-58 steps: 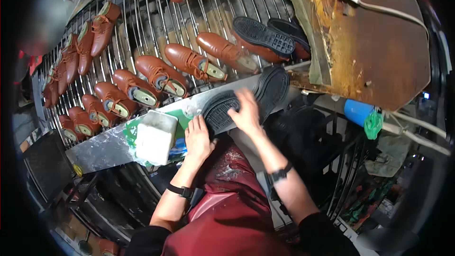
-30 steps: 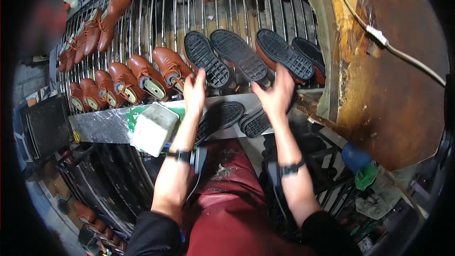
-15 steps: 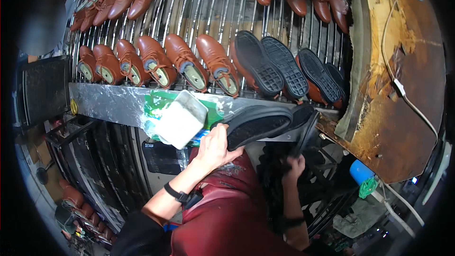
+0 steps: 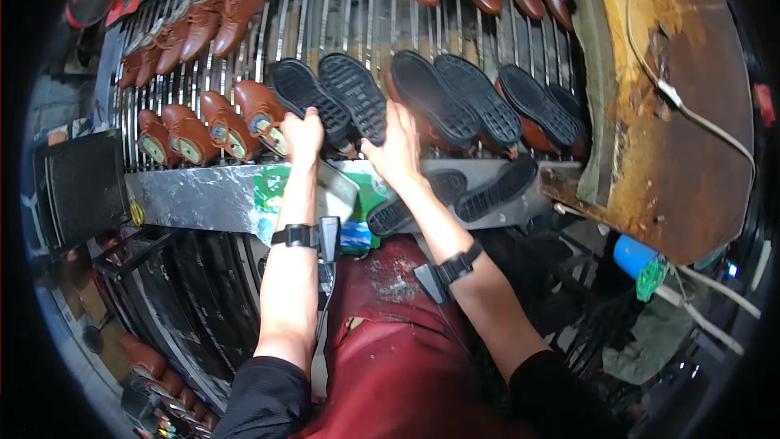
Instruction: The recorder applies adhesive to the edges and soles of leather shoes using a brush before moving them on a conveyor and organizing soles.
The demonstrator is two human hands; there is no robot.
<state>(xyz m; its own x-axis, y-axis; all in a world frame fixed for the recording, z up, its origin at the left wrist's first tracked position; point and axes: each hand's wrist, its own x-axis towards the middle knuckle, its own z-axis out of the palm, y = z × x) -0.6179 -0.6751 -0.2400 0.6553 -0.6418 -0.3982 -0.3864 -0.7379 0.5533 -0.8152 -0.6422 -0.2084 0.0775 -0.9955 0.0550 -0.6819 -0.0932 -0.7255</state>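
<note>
My left hand (image 4: 305, 136) grips the heel end of a black shoe sole (image 4: 305, 93), its thumb on top and its other fingers mostly hidden. Beside it my right hand (image 4: 396, 145) holds a second black sole (image 4: 351, 89), with the fingers along its right edge and the thumb near the heel. Both soles lie tread-up on the rack, over the spots next to a row of brown leather shoes (image 4: 221, 118). To their right, further soles (image 4: 439, 97) rest tread-up on brown shoes. Two loose black soles (image 4: 497, 192) lie on the metal ledge below my right hand.
The rack of metal bars (image 4: 341, 8) bears more brown shoes (image 4: 240, 12) along its far side. A pale block (image 4: 337, 195) sits on the ledge (image 4: 191, 195), partly behind my left forearm. A rusty brown board with a cable (image 4: 699, 138) borders the right side.
Both hands have moved up from the ledge to the rack, with a sole in each. Two brown shoes seen there before are now covered by soles. The view has shifted slightly.
</note>
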